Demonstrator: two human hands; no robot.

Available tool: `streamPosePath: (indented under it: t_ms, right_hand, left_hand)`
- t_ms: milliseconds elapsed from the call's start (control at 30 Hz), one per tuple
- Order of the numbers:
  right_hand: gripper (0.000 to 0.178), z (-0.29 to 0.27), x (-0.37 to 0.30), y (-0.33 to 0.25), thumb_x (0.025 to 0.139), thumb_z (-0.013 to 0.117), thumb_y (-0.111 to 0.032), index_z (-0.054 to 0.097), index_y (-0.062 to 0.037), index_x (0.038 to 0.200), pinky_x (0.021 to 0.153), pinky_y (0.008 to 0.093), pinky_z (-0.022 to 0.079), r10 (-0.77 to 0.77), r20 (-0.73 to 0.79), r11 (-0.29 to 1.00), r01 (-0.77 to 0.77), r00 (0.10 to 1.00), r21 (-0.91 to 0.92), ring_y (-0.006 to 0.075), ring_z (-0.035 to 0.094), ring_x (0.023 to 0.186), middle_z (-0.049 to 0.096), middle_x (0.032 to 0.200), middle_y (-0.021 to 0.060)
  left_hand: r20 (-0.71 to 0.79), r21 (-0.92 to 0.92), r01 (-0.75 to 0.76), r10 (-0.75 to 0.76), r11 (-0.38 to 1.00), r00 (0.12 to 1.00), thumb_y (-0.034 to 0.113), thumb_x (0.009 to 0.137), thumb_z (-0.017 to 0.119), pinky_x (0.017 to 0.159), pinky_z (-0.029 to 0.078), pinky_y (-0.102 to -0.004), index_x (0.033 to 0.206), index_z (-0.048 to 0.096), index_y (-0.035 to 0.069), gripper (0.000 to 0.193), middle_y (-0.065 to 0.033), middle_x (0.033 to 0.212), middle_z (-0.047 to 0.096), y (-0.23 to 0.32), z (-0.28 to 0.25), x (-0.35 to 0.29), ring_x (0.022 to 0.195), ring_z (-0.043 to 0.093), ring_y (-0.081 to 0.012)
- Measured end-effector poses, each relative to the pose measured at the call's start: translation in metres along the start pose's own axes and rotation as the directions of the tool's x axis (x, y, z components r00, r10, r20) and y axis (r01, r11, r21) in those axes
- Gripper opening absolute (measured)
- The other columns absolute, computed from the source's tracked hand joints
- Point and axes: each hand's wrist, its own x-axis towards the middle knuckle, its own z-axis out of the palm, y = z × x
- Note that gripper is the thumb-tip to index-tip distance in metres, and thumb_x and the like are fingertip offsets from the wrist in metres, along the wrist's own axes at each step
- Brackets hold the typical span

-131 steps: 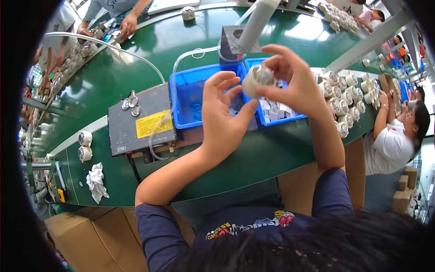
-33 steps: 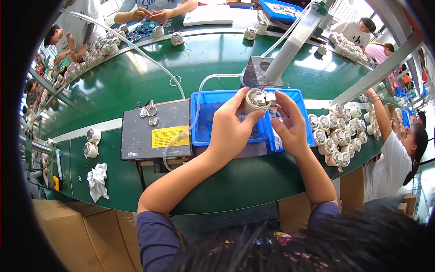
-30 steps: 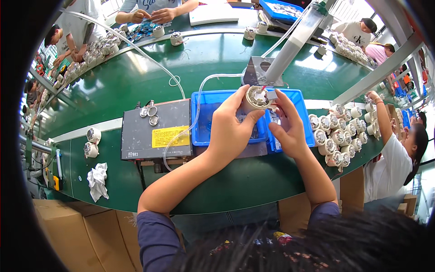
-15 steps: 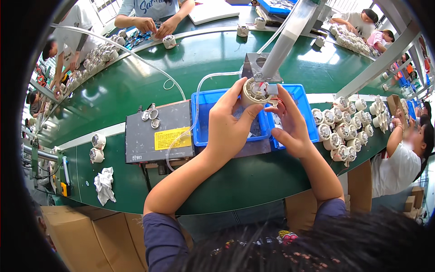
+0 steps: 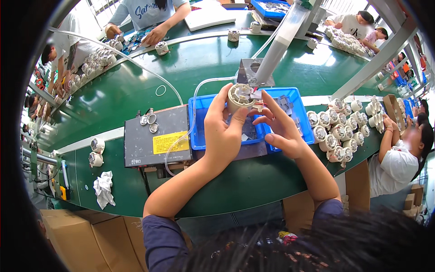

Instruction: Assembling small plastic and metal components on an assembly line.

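Observation:
My left hand [image 5: 225, 131] grips a round cream plastic motor housing [image 5: 239, 100], thumb in front and fingers around its left side. The housing is tilted so its open face, with metal parts inside, shows. A small grey flat piece [image 5: 256, 94] sticks out at its right edge, beside short wires. My right hand [image 5: 284, 131] is open, thumb and fingers apart, its index fingertip at the grey piece. Just beyond the housing stands a metal bracket [image 5: 247, 68] with a clear, part-filled tube [image 5: 277, 54]. Below my hands, blue bins [image 5: 304, 109] hold small grey flat pieces.
A black control box [image 5: 136, 152] with a yellow label sits left of the bins, metal rings [image 5: 153, 128] on top. Many similar housings [image 5: 335, 131] are grouped at right, two more [image 5: 96, 158] at left near crumpled white tissue [image 5: 104, 190]. Co-workers sit around the green table [image 5: 131, 97].
My hands and the housing have come slightly left and nearer, away from the bracket, with the housing's face turned more toward me. Across the table, a co-worker's hands have moved apart.

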Motion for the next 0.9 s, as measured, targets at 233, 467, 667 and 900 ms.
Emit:
streamPosePath:
  t_ms: [233, 467, 667, 900]
  right_hand:
    - [0.103, 0.004, 0.003, -0.004, 0.097, 0.078, -0.029, 0.019, -0.0027, 0.178, 0.113, 0.0430, 0.046, 0.034, 0.019, 0.995, -0.036, 0.999, 0.091, 0.0283, 0.054, 0.143, 0.037, 0.174, 0.0163]
    - [0.062, -0.036, -0.003, -0.004, 0.104, 0.071, -0.023, 0.053, 0.0032, 0.156, 0.105, 0.0370, 0.052, 0.038, -0.222, 0.995, -0.056, 0.974, -0.078, 0.0204, 0.064, 0.125, 0.065, 0.145, 0.0137]
    - [0.034, -0.078, -0.003, -0.010, 0.098, 0.070, -0.020, 0.075, 0.0024, 0.122, 0.101, 0.0436, 0.056, 0.337, -0.135, 0.533, -0.308, 0.932, -0.788, 0.0371, 0.071, 0.108, 0.075, 0.114, 0.0224]
    - [0.018, -0.065, -0.013, 0.012, 0.084, 0.078, -0.009, 0.073, 0.0005, 0.099, 0.089, 0.0481, 0.059, 0.281, -0.178, 0.317, -0.266, 0.943, -0.910, 0.0461, 0.072, 0.095, 0.077, 0.097, 0.0198]
  left_hand:
    - [-0.018, 0.030, -0.039, 0.040, 0.999, 0.999, 0.002, 0.110, 0.064, 0.111, 0.051, -0.0329, 0.161, 0.046, -0.007, 0.055, -0.0179, 0.145, 0.065, 0.002, 0.000, -0.001, 0.131, 0.066, -0.0224]
    - [-0.005, 0.037, -0.064, 0.064, 0.997, 0.998, -0.002, 0.100, 0.077, 0.112, 0.054, -0.0365, 0.152, 0.052, -0.006, 0.058, -0.0172, 0.143, 0.063, -0.003, 0.008, -0.013, 0.129, 0.067, -0.0249]
    - [0.169, 0.276, -0.224, 0.182, 0.935, 0.969, -0.005, 0.090, 0.086, 0.109, 0.057, -0.0369, 0.143, 0.060, -0.006, 0.059, -0.0169, 0.141, 0.065, -0.014, 0.018, -0.028, 0.128, 0.069, -0.0264]
    - [0.249, 0.363, -0.269, 0.185, 0.892, 0.950, -0.002, 0.093, 0.084, 0.111, 0.055, -0.0381, 0.151, 0.059, -0.006, 0.063, -0.0192, 0.140, 0.069, -0.025, 0.016, -0.022, 0.128, 0.070, -0.0270]
